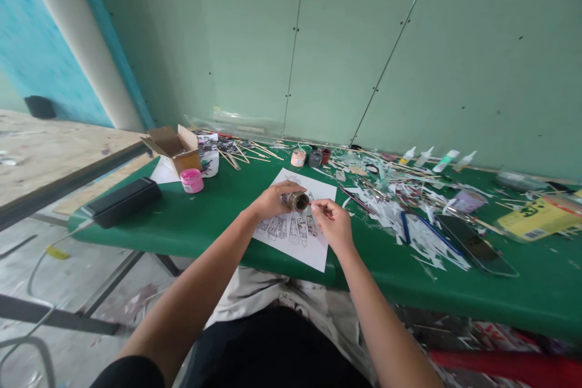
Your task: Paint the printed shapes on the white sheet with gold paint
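Observation:
My left hand is closed round a small open jar, brownish inside, tilted with its mouth toward my right hand. A thin brush with a reddish handle is pinched in my right hand, its tip at the jar's mouth. Under both hands lies a white sheet of paper printed with black line drawings of patterned, tube-like shapes. The hands cover part of the sheet, and the brush tip is too small to make out clearly.
On the green table stand a pink jar, an open cardboard box, a black speaker-like block and several paint jars. Paper scraps, a phone and a yellow packet lie to the right. Behind rises a green wall.

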The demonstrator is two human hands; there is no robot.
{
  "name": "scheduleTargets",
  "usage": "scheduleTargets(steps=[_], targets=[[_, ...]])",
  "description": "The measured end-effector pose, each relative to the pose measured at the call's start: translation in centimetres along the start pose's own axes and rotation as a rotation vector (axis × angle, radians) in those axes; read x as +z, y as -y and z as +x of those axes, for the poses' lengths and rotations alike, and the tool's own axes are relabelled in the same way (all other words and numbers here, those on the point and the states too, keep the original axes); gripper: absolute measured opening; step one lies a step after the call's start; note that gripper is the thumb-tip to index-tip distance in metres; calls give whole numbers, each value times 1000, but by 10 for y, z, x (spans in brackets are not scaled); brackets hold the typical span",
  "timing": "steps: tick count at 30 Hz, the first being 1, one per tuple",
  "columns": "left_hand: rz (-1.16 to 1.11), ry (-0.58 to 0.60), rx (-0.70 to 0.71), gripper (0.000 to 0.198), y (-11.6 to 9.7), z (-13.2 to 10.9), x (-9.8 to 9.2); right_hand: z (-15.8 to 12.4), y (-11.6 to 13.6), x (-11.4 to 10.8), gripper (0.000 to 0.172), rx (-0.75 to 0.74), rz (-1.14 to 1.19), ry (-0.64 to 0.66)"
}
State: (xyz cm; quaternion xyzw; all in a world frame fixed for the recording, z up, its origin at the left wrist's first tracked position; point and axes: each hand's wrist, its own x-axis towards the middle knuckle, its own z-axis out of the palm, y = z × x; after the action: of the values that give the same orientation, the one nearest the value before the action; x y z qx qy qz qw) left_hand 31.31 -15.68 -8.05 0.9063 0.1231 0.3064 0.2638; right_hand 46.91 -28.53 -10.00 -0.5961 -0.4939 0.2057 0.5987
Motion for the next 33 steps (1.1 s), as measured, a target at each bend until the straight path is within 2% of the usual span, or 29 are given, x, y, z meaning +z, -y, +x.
scheduleTargets(steps=[5, 9, 12, 16, 23, 33], targets=[[48, -25, -84, 60, -1, -1, 0, -2, 5, -1, 26, 14, 228, -72], [88, -72, -188, 62, -1, -2, -1, -3, 6, -1, 32, 31, 350, -92], [96, -75, -269, 64, -1, -1, -1, -2, 0, -1, 41, 14, 339, -98], [104, -81, -332, 62, 2, -1, -1, 0, -5, 2, 48, 136, 338, -26], [103, -78, -354, 61, 3, -1, 0, -1, -1, 3, 50, 166, 166, 24], [96, -86, -352, 59, 2, -2, 0, -1, 3, 2, 50, 164, 116, 24]])
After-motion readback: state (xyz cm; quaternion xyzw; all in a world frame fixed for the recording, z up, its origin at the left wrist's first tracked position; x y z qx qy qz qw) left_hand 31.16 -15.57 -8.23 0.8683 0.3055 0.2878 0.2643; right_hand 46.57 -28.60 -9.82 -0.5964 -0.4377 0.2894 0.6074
